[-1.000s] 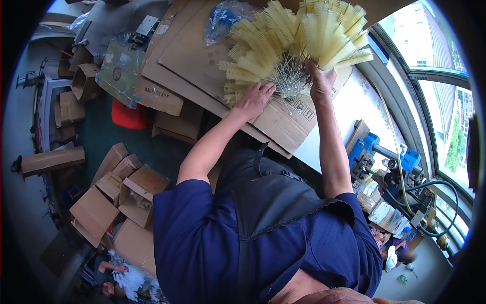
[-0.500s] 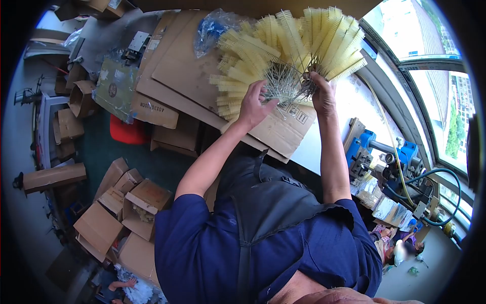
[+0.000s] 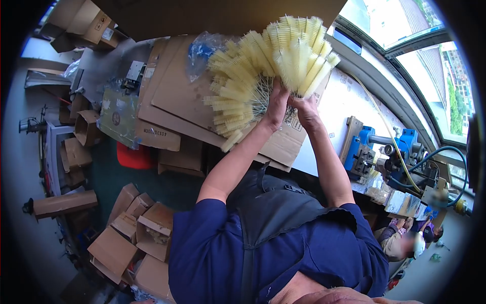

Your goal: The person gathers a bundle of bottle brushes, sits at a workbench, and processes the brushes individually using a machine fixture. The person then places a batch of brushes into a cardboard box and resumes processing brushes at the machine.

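At left, flattened cardboard (image 3: 174,76) under a clear plastic bag (image 3: 199,53), something blue inside; on its right part, a fan of loose yellow brushes (image 3: 235,83), wire stems converging near the hands, bristled heads outward, long axes like spokes from leftward round to directly away from the wearer. Then the left hand (image 3: 276,109), spread above the loose stems half a second ago, now moved right against the stems beside its partner; fingers mostly straight, pinch or mere pressing impossible to tell. Suggestive, by that shift, of two-handed gathering or evening-up. Just beyond both hands, a gathered bundle of brushes (image 3: 298,58), heads away from the wearer, long axis slightly rightward, tilt unclear. Farther right, the right hand (image 3: 307,109), curled around the bundle's stems; well apart, a blue machine (image 3: 362,152).
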Motion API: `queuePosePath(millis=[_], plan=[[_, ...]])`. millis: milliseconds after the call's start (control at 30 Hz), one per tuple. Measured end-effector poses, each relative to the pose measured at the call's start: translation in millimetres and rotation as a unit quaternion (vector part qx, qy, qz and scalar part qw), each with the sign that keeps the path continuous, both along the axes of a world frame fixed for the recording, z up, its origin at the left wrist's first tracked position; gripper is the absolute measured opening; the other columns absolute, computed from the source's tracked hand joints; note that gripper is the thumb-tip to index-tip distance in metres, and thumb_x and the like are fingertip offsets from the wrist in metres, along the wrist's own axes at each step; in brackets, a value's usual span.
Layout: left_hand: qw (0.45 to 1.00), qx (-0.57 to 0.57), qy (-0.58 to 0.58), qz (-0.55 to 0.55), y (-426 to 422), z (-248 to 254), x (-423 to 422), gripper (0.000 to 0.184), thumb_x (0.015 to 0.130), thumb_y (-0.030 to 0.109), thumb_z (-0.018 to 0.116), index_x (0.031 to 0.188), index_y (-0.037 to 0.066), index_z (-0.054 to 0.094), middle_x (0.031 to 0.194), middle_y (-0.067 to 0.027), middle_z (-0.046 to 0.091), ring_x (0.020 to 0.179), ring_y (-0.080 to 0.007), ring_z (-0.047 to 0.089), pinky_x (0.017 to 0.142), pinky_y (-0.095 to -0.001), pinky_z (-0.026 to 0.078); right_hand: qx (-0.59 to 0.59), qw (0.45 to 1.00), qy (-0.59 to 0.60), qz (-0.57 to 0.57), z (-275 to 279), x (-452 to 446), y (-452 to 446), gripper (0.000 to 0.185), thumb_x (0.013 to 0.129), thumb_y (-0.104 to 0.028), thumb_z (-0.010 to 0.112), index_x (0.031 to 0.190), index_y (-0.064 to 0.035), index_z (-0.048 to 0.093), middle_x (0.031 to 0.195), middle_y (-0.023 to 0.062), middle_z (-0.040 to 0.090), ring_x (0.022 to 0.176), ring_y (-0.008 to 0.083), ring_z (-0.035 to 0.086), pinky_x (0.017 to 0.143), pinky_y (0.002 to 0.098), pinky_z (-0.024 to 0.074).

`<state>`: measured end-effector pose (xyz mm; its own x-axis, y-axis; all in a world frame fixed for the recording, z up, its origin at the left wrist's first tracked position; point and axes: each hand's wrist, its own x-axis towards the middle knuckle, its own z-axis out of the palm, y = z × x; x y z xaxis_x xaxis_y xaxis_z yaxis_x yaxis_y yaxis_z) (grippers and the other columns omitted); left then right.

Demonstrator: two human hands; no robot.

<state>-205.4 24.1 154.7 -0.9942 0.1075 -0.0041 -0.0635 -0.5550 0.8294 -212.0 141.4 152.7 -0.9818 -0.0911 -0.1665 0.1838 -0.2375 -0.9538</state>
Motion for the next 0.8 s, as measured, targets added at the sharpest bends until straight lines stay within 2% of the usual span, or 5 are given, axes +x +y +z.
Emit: queuePosePath(millis=[300,367,533,667,800], plan=[[0.984,-0.152,0.053,-0.075,-6,-5,3,0.079,0.106,0.056,0.039,0.157,-0.003,0.026,0.161,-0.0201,0.032,0.15,-0.0319,0.029,0.123,-0.0392,0.019,0.055,0.997,-0.008,0.046,32,-10,31,0.04,0.071,-0.009,0.081,0.107,0.0028,0.067,0.089,0.0064,0.068,0.076,0.0145,0.065,0.068,0.0286,0.0516],[0.942,-0.309,0.128,-0.027,-10,-37,-2,0.079,0.106,0.055,0.042,0.157,-0.003,0.027,0.161,-0.0215,0.033,0.149,-0.0344,0.031,0.124,-0.0404,0.02,0.007,0.999,-0.01,0.033,34,-12,36,0.034,0.073,-0.008,0.078,0.104,0.0014,0.066,0.088,0.006,0.067,0.074,0.0135,0.063,0.065,0.0279,0.0495],[0.568,-0.758,0.32,-0.032,-40,-127,-40,0.079,0.101,0.049,0.051,0.159,0.001,0.027,0.166,-0.0186,0.024,0.155,-0.0326,0.019,0.127,-0.0423,0.015,-0.036,0.998,-0.024,0.043,51,2,61,0.036,0.076,-0.007,0.074,0.107,0.001,0.06,0.084,0.0062,0.061,0.071,0.0153,0.06,0.064,0.0287,0.0484],[0.634,-0.702,0.323,0.001,-45,-142,-47,0.072,0.099,0.039,0.057,0.153,-0.004,0.036,0.162,-0.0203,0.031,0.153,-0.0367,0.022,0.127,-0.0467,0.019,-0.045,0.998,-0.017,0.041,60,27,84,0.036,0.075,-0.014,0.075,0.105,0.0005,0.059,0.082,0.0065,0.059,0.07,0.0158,0.059,0.063,0.0288,0.0468],[0.614,-0.73,0.299,0.011,-38,-122,-37,0.066,0.097,0.034,0.061,0.148,-0.003,0.043,0.16,-0.0208,0.035,0.151,-0.0374,0.026,0.125,-0.0465,0.023,-0.072,0.996,-0.012,0.041,58,59,97,0.04,0.074,-0.019,0.077,0.105,-0.0013,0.06,0.079,0.0045,0.056,0.069,0.0151,0.057,0.063,0.0287,0.0457]])
